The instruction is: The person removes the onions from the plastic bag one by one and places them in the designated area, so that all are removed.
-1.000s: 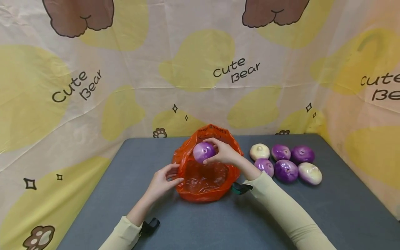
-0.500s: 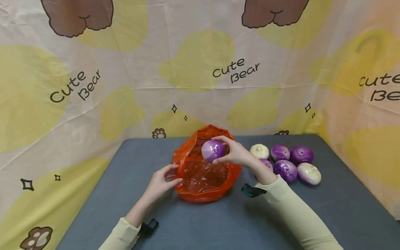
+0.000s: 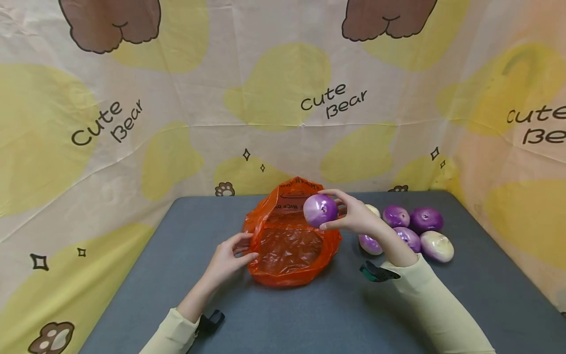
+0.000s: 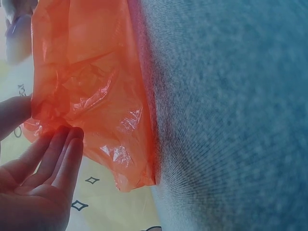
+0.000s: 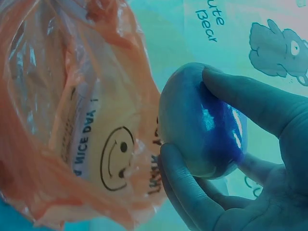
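In the head view my right hand (image 3: 355, 214) grips a glossy, round purple-and-white onion (image 3: 319, 210), held up over the right part of an open orange plastic bag (image 3: 265, 265). The right wrist view shows thumb and fingers around the onion (image 5: 192, 122), just beside the bag (image 5: 108, 207), which bears a printed smiley. My left hand (image 3: 227, 260) holds the left side of the bag's mouth. Seen from the left wrist, the fingers of my left hand (image 4: 41, 187) meet the bag film (image 4: 96, 96) while the thumb lies at its edge.
Several more onions lie grouped on the grey table (image 3: 283, 324) right of the bag, among them a dark purple onion (image 3: 426, 219) and a whitish onion (image 3: 437, 246). My right forearm partly covers some. A printed cloth (image 3: 274, 88) hangs behind the table.
My right hand has moved right with the onion, from over the middle of the bag's mouth to its right side. The left hand and the bag have stayed nearly still.
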### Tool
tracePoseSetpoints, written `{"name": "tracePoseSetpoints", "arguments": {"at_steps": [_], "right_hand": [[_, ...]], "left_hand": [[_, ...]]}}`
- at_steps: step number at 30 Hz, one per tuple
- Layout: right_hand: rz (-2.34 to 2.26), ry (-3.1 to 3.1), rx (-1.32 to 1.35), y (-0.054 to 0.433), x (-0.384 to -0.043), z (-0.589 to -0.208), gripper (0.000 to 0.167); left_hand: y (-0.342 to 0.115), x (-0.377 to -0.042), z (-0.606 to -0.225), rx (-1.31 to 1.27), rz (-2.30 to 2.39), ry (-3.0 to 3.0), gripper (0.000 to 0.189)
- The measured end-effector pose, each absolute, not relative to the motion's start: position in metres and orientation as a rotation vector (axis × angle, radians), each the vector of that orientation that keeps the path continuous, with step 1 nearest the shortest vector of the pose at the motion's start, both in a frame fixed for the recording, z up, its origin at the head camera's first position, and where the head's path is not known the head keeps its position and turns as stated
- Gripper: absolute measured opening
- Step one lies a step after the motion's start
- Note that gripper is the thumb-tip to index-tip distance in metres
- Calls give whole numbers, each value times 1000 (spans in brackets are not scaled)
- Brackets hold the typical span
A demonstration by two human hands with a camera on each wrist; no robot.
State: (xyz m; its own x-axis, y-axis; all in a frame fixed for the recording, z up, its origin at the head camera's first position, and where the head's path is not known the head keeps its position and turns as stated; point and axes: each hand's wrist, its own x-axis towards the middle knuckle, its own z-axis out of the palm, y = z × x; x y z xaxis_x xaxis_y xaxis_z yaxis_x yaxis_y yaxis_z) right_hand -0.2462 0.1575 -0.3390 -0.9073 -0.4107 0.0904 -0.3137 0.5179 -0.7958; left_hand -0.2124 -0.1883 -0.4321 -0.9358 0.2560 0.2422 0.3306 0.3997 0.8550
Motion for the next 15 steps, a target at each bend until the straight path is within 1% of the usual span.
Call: {"name": "tracePoseSetpoints", "arguments": {"at_steps": [11,15], "right_hand": [[-1375,2689,-595,196,-238,-340,78],[-1371,2709,-530,213,-234,-339,78]], "left_hand": [[-189,-214,-434,-577,-1606,-2527,46],[-188,-214,-433,-572,-1601,-2536,47]]}}
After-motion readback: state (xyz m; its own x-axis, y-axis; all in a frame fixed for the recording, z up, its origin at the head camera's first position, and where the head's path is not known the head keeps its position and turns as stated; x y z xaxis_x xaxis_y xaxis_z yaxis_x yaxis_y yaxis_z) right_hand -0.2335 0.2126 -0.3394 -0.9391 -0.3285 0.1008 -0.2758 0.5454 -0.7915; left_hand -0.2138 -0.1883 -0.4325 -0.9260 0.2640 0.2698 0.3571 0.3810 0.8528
